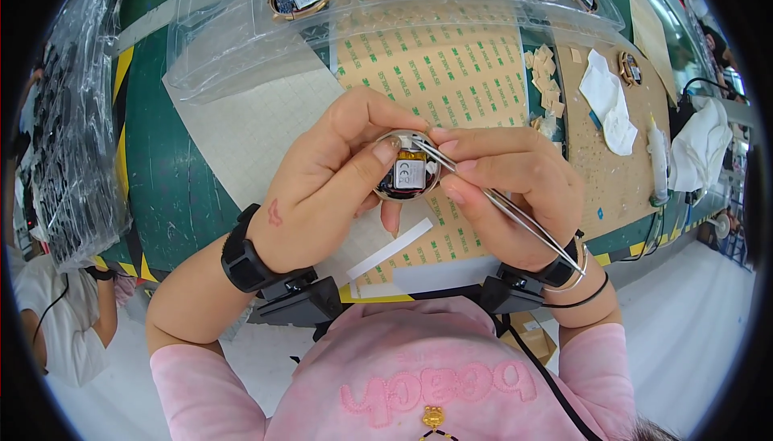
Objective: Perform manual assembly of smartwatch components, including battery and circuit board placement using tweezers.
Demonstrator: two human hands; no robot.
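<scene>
Between the fingers of my left hand (pixel 322 179) is a round watch case (pixel 408 174), its inside facing up with a silver battery and dark circuitry showing. The left thumb presses on the upper left of its rim. My right hand (pixel 519 187) grips a pair of metal tweezers (pixel 515 212), whose tips reach into the upper part of the case near the left thumb. What the tips touch is too small to make out. Beneath both hands lies a tan adhesive sheet (pixel 451 55) with green print.
Clear plastic trays (pixel 354 10) at the back hold several similar watch cases. At the right, a brown board (pixel 612 183) bears a white cloth (pixel 609 107), small tan squares (pixel 544 79) and another watch case (pixel 630 68). Stacked clear trays (pixel 80 111) stand at the left.
</scene>
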